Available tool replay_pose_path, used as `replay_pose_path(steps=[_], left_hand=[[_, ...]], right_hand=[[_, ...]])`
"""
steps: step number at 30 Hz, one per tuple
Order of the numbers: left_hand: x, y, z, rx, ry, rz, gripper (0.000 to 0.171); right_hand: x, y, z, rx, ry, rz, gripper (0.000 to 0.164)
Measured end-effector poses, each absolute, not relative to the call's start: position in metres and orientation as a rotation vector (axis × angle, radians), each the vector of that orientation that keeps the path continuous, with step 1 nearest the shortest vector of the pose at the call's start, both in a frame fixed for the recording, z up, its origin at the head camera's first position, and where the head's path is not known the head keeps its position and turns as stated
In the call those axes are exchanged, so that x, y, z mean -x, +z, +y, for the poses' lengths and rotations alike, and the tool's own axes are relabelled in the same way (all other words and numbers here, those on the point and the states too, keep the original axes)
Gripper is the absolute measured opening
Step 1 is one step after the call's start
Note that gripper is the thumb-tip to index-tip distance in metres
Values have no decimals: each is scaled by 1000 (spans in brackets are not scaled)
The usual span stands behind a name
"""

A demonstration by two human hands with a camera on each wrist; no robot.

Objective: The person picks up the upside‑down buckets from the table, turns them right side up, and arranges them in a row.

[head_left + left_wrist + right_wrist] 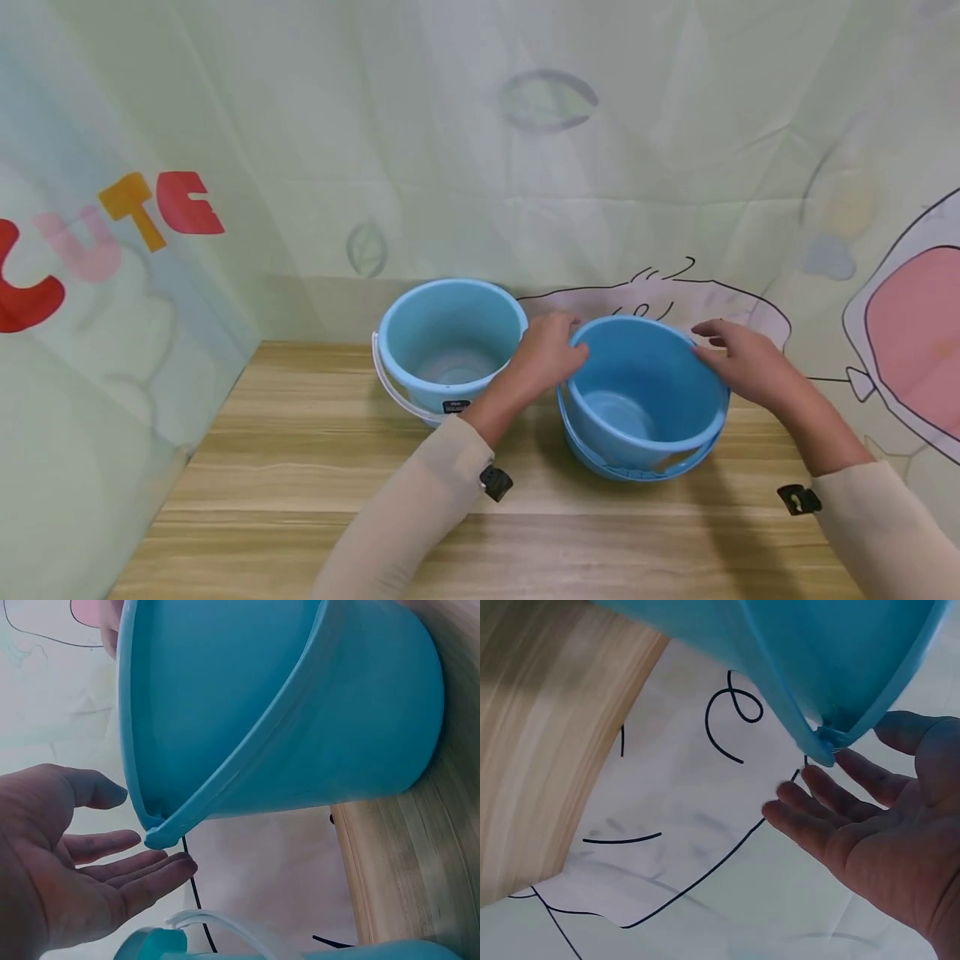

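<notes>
A blue bucket (637, 446) stands on the wooden table between my two hands, its blue handle (626, 473) hanging down at the front. My left hand (550, 352) is at the bucket's left rim. In the left wrist view the thumb and loosely spread fingers (146, 885) lie on either side of the handle joint. At the right rim is my right hand (746, 360); the right wrist view shows its relaxed fingers (817, 832) close below the handle joint, with the thumb near the rim. Whether either hand touches the bucket, I cannot tell.
A lighter blue bucket (453, 387) with a white handle (393, 387) stands just left, close behind my left forearm. The wooden table (300, 467) meets a printed cloth backdrop (450, 167) at its back and left edges.
</notes>
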State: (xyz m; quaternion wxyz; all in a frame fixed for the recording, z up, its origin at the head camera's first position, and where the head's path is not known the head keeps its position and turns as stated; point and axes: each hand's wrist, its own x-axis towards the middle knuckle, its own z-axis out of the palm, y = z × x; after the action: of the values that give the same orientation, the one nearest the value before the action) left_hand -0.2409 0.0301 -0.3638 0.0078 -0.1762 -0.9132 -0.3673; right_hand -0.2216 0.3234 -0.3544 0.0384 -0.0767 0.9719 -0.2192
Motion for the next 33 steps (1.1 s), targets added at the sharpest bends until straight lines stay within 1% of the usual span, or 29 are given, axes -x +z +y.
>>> replay_pose_path(steps=[5, 9, 12, 18, 22, 33], left_hand=[[232, -364, 25, 607, -1145, -2809, 43], [225, -365, 20, 640, -1114, -2773, 42], [219, -367, 16, 646, -1077, -2765, 42], [209, -370, 9, 676, -1084, -2772, 52], [203, -372, 6, 683, -1153, -2766, 56], [191, -381, 5, 542, -1330, -2778, 56]], right_hand=[[211, -360, 328, 226, -730, 3001, 68], [201, -364, 331, 242, -794, 3010, 73], [192, -369, 331, 265, -830, 3005, 73], [172, -378, 329, 279, -922, 2940, 75], [164, -380, 327, 256, -952, 2911, 75], [154, -380, 314, 255, -941, 2885, 71]])
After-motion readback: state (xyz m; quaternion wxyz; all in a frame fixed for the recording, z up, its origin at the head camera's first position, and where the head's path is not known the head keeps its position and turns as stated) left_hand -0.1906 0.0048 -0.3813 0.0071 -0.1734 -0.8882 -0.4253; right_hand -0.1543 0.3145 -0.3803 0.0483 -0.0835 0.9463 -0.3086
